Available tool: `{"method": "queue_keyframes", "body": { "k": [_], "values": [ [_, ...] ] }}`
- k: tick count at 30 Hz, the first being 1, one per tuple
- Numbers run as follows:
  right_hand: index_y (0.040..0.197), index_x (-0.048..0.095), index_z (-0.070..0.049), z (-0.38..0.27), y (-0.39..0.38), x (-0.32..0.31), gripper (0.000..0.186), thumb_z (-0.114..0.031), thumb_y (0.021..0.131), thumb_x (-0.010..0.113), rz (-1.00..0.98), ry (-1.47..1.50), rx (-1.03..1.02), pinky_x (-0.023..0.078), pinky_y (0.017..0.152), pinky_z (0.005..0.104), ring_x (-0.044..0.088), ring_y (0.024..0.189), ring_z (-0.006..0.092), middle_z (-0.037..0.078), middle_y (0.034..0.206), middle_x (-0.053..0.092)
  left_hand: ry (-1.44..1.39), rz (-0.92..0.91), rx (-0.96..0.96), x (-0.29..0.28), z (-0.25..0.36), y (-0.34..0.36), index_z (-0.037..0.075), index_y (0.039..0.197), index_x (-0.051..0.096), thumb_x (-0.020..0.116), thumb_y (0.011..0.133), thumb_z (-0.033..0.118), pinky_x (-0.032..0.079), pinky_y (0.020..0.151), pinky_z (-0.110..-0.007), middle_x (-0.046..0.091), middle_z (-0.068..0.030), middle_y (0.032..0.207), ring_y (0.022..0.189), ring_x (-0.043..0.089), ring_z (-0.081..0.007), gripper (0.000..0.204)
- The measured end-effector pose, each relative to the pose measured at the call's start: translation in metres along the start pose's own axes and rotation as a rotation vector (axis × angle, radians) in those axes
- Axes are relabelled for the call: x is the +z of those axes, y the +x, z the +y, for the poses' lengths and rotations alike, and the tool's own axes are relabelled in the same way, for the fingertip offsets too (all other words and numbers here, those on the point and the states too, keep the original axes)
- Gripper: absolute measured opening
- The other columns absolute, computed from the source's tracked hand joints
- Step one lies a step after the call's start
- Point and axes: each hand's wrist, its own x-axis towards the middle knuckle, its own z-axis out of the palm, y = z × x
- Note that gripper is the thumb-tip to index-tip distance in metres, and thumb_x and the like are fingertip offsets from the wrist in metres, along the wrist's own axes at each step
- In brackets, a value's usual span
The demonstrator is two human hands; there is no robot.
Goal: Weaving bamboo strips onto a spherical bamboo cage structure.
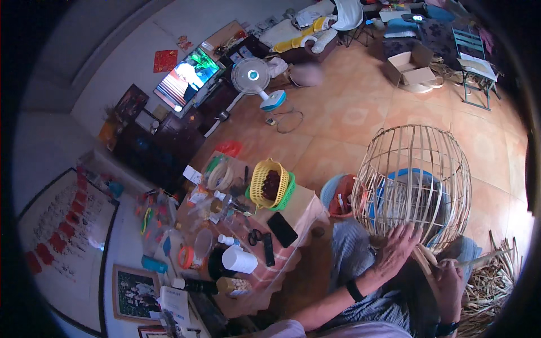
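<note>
"Tiled floor (349,118), warm orange, runs across most of the room. What stands on it?"

"Far off, a fan (252,75) with a blue base, near a lit television (187,80). Closer, to the person's left, there's a crowded table (307,209)."

"Crowded with what?"

"A yellow basket (257,185) set in a green basket (288,194), a black phone (282,229), dark-handled scissors (255,237) and a white container (239,259) (tipped on its side, by the look of it)."

"And the wicker frame (414,186)?"

"Right in front of the seated person's knees, well to the right of the table. It's an openwork body of pale ribs crossed by thinner strands. Something blue shows through the gaps; I can't tell whether it's inside or behind."

"How are the hands?"

"The left hand (401,250) lies over the near edge of the frame, fingers stretched out. Whether that grip pinches anything underneath, I can't tell. The right hand (449,280) is just beside it, its grip curled closed around a pale strip (480,261) that sticks out to the right."

"More strips about?"

"Yes, a loose heap of strips (497,281) near the right hand."
</note>
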Motion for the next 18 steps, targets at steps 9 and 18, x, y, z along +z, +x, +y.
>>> {"method": "queue_keyframes", "body": {
  "k": [9,18],
  "values": [
    [0.101,0.068,-0.009,0.021,0.005,-0.002,0.027,-0.03,0.112,0.056,0.115,-0.217,-0.175,0.042,0.058,0.023,0.056,0.064,0.0077,0.0,0.076,0.065,-0.053,-0.123,0.069,0.0,0.016,0.011,0.001,0.128,0.061,0.057,0.093,0.01,0.046,0.105,-0.045,0.059,-0.0123,0.116,0.114,0.057,-0.0298,0.036],
    [0.103,0.067,-0.01,0.0,0.003,0.008,0.027,-0.034,0.112,0.058,0.126,0.005,0.018,0.037,0.054,0.023,0.052,0.059,0.0066,-0.001,0.073,0.062,-0.081,-0.148,0.012,-0.004,0.007,0.015,0.003,0.104,0.063,0.058,0.092,0.009,0.045,0.098,-0.045,0.063,-0.0131,0.096,0.108,0.059,-0.0304,0.014]
  ]
}}
